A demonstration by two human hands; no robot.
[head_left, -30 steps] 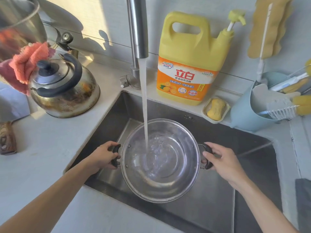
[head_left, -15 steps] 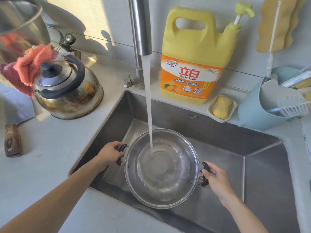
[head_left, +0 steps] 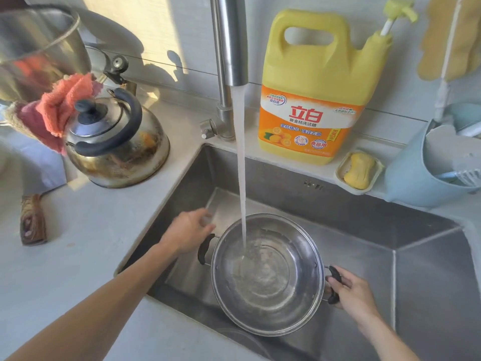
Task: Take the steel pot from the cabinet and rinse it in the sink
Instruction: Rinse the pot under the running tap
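Sunny kitchen corner, white tiled wall, with a pale grey table [head_left: 91, 243] wrapping round a square stainless steel sink [head_left: 364, 212]. So the round steel pot with two black side handles [head_left: 268, 308] is down inside the sink, toward its front edge, open side up. The white stream of water [head_left: 242, 178] from the tall steel faucet [head_left: 230, 40] lands right in it, a bit left of centre. Can't tell if the pot sits on the sink floor or hangs just above it. On its right side the right grip [head_left: 351, 290] is wrapped round the black handle, fingers curled over it. Meanwhile the left grip [head_left: 190, 230] is off the pot, hovering just above and left of the other handle [head_left: 205, 248], holding nothing, fingers loose and kinda blurry. By the sink's back left corner on the table there's a tarnished steel kettle with a black handle [head_left: 117, 142], with an orange cloth [head_left: 62, 100] bunched at its left. Along the back edge: a big yellow detergent jug with an orange label [head_left: 312, 87], then a yellow bar of soap [head_left: 358, 170] in a little cream dish, then a pale blue plastic holder [head_left: 406, 183].
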